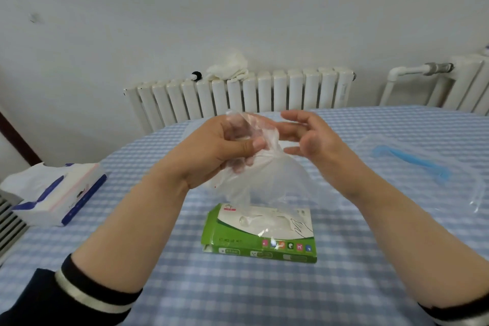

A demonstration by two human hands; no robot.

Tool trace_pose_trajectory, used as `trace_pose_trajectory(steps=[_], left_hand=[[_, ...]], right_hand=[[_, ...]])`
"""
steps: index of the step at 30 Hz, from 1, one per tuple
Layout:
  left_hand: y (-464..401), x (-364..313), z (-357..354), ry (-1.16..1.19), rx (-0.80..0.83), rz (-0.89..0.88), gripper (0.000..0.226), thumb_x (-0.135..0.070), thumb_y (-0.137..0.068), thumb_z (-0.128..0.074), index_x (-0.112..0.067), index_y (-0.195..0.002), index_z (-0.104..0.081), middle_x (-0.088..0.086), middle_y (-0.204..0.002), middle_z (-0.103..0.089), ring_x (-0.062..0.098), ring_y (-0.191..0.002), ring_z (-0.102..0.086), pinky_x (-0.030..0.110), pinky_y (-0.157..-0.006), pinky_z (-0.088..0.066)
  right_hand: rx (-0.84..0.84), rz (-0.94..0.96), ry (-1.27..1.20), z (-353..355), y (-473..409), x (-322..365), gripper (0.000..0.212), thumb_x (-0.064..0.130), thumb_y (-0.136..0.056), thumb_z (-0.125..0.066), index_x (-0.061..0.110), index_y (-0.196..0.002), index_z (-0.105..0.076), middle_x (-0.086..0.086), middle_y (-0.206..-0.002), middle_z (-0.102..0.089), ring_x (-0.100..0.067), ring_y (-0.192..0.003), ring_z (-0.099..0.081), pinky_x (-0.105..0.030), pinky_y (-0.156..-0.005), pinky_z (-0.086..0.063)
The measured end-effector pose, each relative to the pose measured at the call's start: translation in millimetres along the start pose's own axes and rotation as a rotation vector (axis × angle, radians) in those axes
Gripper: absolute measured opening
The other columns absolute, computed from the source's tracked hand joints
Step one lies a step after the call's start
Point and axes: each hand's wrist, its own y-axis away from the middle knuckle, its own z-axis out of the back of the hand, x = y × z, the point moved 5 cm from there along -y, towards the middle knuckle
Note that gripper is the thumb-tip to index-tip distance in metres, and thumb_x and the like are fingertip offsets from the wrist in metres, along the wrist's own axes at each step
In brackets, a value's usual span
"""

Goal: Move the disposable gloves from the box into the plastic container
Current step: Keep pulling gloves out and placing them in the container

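Blue-and-white checked worktop point(264, 299) in front of white wall, white radiator point(238, 92) at 12 o'clock, pale cloth point(229, 67) draped on top of it. Tissue pack point(55, 193), white with dark blue edging, at 9 o'clock near worktop edge. Left hand point(219, 148) raised above centre, fingers and thumb curled round bunched top of clear disposable gloves point(254, 167); bundle hanging down from the grip toward the box. Green-and-white box point(262, 233) flat on worktop at centre, directly beneath the bundle; whether film touches box, cannot tell. Right hand point(309, 135) just beside the bundle at 1 o'clock, fingers straight and spread, holding nothing, tips near the film. Clear plastic container point(423, 164), bag-like with blue strip, lying flat at 3 o'clock, well apart from box.
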Motion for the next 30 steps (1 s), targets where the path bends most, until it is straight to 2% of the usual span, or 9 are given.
trace_pose_trajectory(steps=[3,6,7,9,14,17,21,26,30], left_hand=[[-1,-14,-8,-0.128,0.056,-0.032,0.029,-0.017,-0.080,-0.073,-0.027,-0.108,-0.069,0.001,-0.082,-0.073,0.019,-0.064,-0.058,0.028,-0.054,-0.044],[-10,-25,-6,-0.342,-0.003,-0.041,0.040,-0.015,-0.085,-0.068,-0.029,-0.121,-0.057,-0.004,-0.078,-0.073,0.010,-0.050,-0.055,0.018,-0.040,-0.038],[-13,-28,-3,-0.414,-0.032,-0.040,0.042,-0.014,-0.088,-0.068,-0.030,-0.124,-0.055,-0.005,-0.083,-0.075,0.010,-0.049,-0.053,0.018,-0.040,-0.037],[-20,-32,7,-0.492,-0.103,-0.044,0.042,-0.014,-0.091,-0.066,-0.030,-0.127,-0.053,-0.005,-0.091,-0.076,0.005,-0.046,-0.049,0.017,-0.041,-0.036],[-42,-26,38,-0.443,-0.295,-0.053,0.040,-0.009,-0.095,-0.061,-0.022,-0.131,-0.051,-0.002,-0.096,-0.075,-0.002,-0.042,-0.046,0.015,-0.039,-0.031],[-61,-8,63,-0.436,-0.457,-0.015,0.038,-0.009,-0.096,-0.059,-0.019,-0.131,-0.050,-0.006,-0.092,-0.074,-0.004,-0.054,-0.051,0.015,-0.040,-0.034],[-81,20,86,-0.626,-0.509,0.086,0.041,-0.009,-0.095,-0.053,-0.023,-0.133,-0.047,-0.007,-0.091,-0.070,0.009,-0.079,-0.058,0.018,-0.048,-0.044],[-87,49,97,-1.061,-0.420,0.225,0.046,-0.014,-0.097,-0.048,-0.021,-0.142,-0.038,0.000,-0.095,-0.066,0.022,-0.083,-0.060,0.036,-0.071,-0.051],[-80,59,104,-1.305,-0.354,0.316,0.052,-0.024,-0.096,-0.054,-0.020,-0.143,-0.032,0.010,-0.101,-0.065,0.027,-0.085,-0.061,0.038,-0.071,-0.047]], right_hand=[[0.202,-0.177,-0.158,-9,3,-9,0.109,0.076,-0.057,-0.072,0.021,-0.143,-0.035,-0.001,-0.126,-0.066,-0.022,-0.120,-0.060,-0.041,-0.103,-0.043],[0.223,-0.249,-0.147,-12,8,-5,0.059,0.028,-0.071,-0.083,0.011,-0.121,-0.058,0.001,-0.092,-0.074,-0.016,-0.088,-0.069,-0.025,-0.080,-0.053],[0.164,-0.261,-0.122,-10,7,-3,0.040,0.017,-0.075,-0.079,0.010,-0.112,-0.063,0.004,-0.081,-0.072,-0.014,-0.077,-0.066,-0.021,-0.073,-0.052],[-0.041,-0.294,-0.155,2,3,-7,0.024,0.005,-0.081,-0.072,0.011,-0.103,-0.064,0.002,-0.077,-0.069,-0.012,-0.065,-0.062,-0.022,-0.064,-0.052],[-0.580,-0.367,-0.413,42,5,-22,0.029,0.002,-0.088,-0.064,0.014,-0.114,-0.059,-0.001,-0.077,-0.061,-0.007,-0.055,-0.056,-0.025,-0.061,-0.055],[-0.730,-0.346,-0.476,54,9,-24,0.032,0.001,-0.089,-0.062,0.015,-0.116,-0.056,0.000,-0.073,-0.054,-0.008,-0.056,-0.051,-0.022,-0.058,-0.051],[-0.715,-0.294,-0.449,50,8,-19,0.025,0.003,-0.090,-0.061,0.017,-0.110,-0.056,-0.002,-0.080,-0.052,-0.009,-0.062,-0.052,-0.022,-0.059,-0.050],[-0.655,-0.210,-0.359,42,6,-8,0.023,0.003,-0.090,-0.060,0.019,-0.105,-0.057,0.001,-0.075,-0.054,-0.009,-0.062,-0.054,-0.022,-0.059,-0.050],[-0.594,-0.199,-0.313,35,6,-5,0.023,0.002,-0.090,-0.060,0.019,-0.105,-0.057,0.004,-0.075,-0.058,-0.007,-0.060,-0.056,-0.021,-0.060,-0.051]])
